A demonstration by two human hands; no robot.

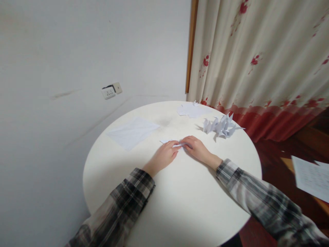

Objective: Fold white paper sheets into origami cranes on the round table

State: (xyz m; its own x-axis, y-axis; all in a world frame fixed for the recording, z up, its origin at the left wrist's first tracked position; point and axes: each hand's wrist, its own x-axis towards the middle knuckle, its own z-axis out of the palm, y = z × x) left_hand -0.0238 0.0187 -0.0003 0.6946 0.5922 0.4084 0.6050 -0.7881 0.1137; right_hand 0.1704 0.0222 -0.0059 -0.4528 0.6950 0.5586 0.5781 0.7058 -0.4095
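A small folded piece of white paper point(170, 142) lies near the middle of the round white table point(180, 206). My left hand point(164, 155) rests on it with curled fingers pressing it down. My right hand point(196, 148) meets it from the right, fingertips pinching the paper's right end. Most of the paper is hidden under both hands. Both arms wear plaid sleeves.
A flat white sheet point(133, 132) lies at the table's left. A cluster of folded paper figures point(221, 126) stands at the right, with more white paper point(191, 109) at the far edge. A flowered curtain point(257, 61) hangs behind; printed paper point(311, 176) lies off to the right.
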